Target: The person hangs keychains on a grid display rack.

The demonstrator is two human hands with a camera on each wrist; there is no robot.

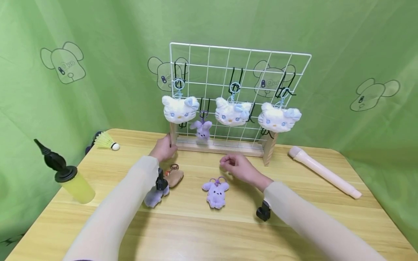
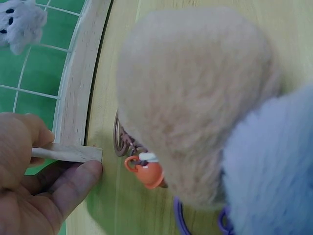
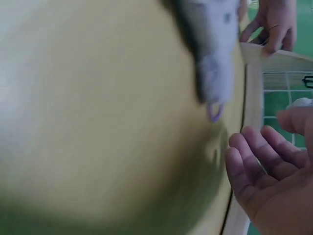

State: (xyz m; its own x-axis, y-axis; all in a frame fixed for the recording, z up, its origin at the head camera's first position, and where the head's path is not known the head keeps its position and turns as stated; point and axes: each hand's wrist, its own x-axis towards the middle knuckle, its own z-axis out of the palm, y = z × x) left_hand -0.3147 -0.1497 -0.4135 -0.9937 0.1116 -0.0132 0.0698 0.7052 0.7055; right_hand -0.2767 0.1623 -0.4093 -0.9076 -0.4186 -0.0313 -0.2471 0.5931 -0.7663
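Note:
My left hand [image 1: 163,148] grips the left wooden leg [image 2: 80,152] of a white wire grid rack [image 1: 222,146], thumb and fingers on either side. My right hand [image 1: 240,167] hovers in front of the rack's base, fingers loosely bent and holding nothing. Just in front of it a purple plush keychain [image 1: 216,195] lies on the table, its ring toward the rack. By my left wrist lie a brown plush keychain [image 2: 195,98] and another purple plush [image 1: 152,198], partly hidden by my sleeve. From the rack's black hooks hang three white cat plush keychains [image 1: 232,112] and a small purple plush [image 1: 202,129].
On the table's left stand a yellow pump with a black nozzle [image 1: 73,181] and, farther back, a shuttlecock [image 1: 107,141]. A pale pink stick [image 1: 323,170] lies at the right. Green cloth [image 1: 124,29] hangs behind the rack.

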